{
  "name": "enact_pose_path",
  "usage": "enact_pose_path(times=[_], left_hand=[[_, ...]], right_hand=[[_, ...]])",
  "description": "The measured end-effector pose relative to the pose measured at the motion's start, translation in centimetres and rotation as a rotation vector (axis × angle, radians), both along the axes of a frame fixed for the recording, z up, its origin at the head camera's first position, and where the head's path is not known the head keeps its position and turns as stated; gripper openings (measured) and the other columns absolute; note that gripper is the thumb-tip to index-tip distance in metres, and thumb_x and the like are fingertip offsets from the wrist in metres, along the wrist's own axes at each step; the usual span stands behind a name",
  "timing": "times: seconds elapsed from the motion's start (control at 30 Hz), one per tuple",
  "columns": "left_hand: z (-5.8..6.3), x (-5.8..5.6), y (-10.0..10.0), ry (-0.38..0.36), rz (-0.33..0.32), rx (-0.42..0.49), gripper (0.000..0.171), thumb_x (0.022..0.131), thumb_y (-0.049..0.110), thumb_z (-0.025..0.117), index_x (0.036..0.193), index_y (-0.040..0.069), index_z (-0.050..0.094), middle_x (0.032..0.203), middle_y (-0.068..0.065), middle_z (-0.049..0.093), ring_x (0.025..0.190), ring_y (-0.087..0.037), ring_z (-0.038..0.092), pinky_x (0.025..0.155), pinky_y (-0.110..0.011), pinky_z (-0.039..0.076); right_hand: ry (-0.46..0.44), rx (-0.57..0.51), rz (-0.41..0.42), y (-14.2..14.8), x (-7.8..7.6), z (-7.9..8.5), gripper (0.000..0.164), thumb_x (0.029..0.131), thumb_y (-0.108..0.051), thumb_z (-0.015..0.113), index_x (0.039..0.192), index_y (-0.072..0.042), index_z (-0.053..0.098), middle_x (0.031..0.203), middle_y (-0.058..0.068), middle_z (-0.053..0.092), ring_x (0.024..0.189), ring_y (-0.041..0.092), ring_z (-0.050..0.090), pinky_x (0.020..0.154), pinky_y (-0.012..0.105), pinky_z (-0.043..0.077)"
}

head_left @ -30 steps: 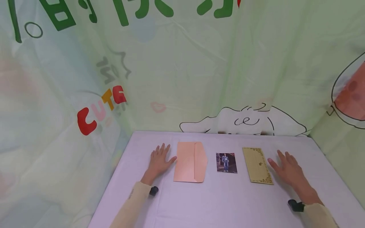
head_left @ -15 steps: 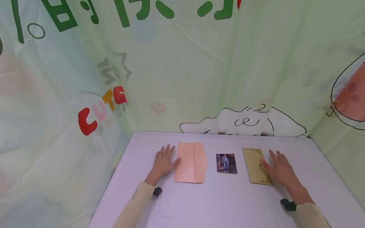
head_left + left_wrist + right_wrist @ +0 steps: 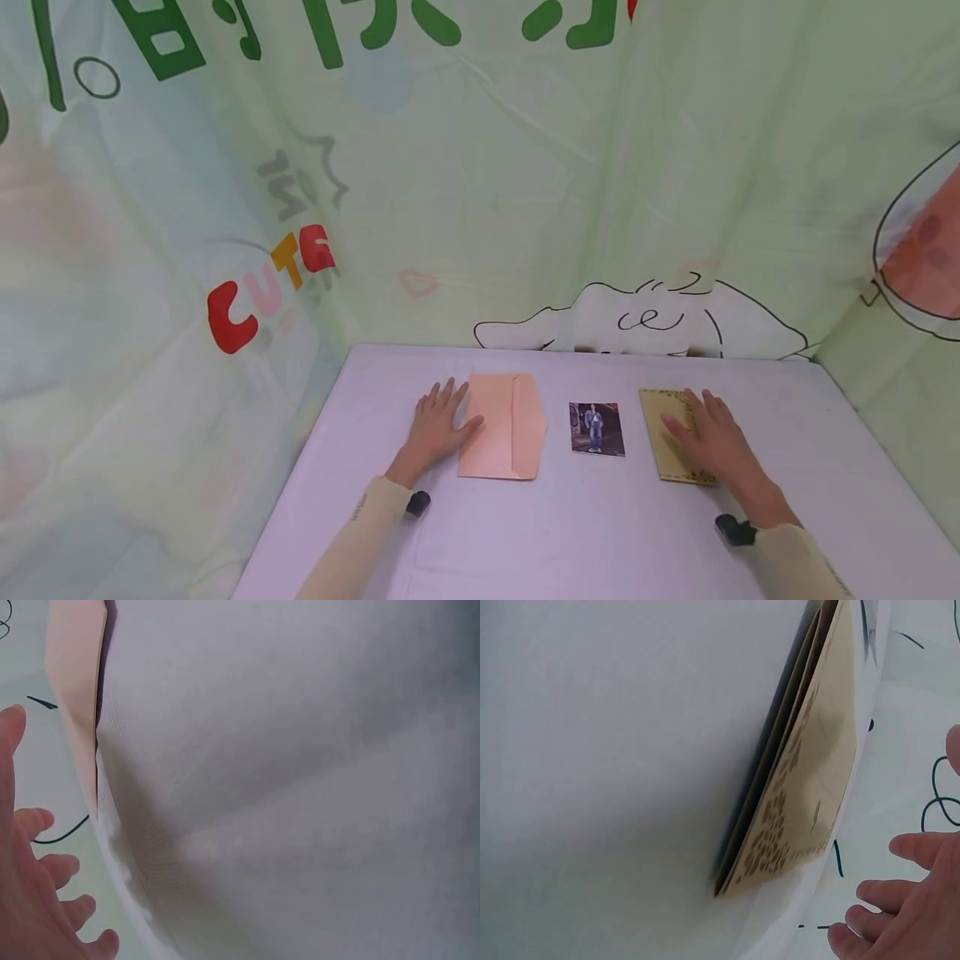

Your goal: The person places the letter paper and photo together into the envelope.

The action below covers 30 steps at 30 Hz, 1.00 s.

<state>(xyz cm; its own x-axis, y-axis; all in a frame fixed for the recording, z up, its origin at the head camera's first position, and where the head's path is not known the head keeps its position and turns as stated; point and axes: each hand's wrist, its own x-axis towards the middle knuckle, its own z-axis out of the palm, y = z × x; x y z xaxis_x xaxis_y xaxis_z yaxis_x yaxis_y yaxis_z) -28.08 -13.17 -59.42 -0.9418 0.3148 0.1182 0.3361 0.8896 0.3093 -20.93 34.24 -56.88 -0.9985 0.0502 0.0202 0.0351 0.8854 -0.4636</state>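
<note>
"Lilac cloth all round, and the gold card lies toward its right!"

"Look, the right hand has swung left over that card, fingers spread, clamped on nothing; so the card is within its reach."

"And the other?"

"The left hand has edged in too, thumb over the pink envelope, also gripping nothing."

"Between them?"

"One photo, touched by neither hand, printed curtain hanging behind."
</note>
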Motion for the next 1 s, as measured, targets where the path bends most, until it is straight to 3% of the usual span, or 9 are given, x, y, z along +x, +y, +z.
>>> enact_pose_path(times=[0.23,0.6,1.0], left_hand=[[0.2,0.2,0.5,-0.023,-0.007,-0.011,0.079,0.096,0.067,0.044,0.159,0.021,0.03,0.167,-0.013,0.024,0.153,-0.044,0.022,0.12,-0.062,0.021],[-0.1,0.0,1.9,0.005,-0.046,-0.023,0.077,0.097,0.066,0.044,0.158,0.02,0.033,0.166,-0.013,0.026,0.151,-0.044,0.024,0.117,-0.062,0.026],[0.5,0.5,3.4,-0.02,-0.071,-0.089,0.077,0.097,0.066,0.042,0.159,0.021,0.03,0.168,-0.012,0.022,0.153,-0.042,0.023,0.118,-0.059,0.027]], right_hand=[[0.02,0.003,0.039,-1.4,-0.4,-0.1,0.088,0.102,-0.06,0.042,0.154,0.008,0.021,0.156,0.043,0.013,0.143,0.063,0.013,0.108,0.078,0.017],[0.019,0.029,0.079,-4.6,-0.9,0.0,0.091,0.1,-0.064,0.043,0.154,0.005,0.023,0.158,0.04,0.016,0.144,0.059,0.018,0.11,0.075,0.022],[0.022,0.032,0.14,-7.9,-1.4,-0.1,0.089,0.099,-0.061,0.049,0.156,0.003,0.025,0.16,0.036,0.016,0.147,0.055,0.017,0.116,0.069,0.019]])
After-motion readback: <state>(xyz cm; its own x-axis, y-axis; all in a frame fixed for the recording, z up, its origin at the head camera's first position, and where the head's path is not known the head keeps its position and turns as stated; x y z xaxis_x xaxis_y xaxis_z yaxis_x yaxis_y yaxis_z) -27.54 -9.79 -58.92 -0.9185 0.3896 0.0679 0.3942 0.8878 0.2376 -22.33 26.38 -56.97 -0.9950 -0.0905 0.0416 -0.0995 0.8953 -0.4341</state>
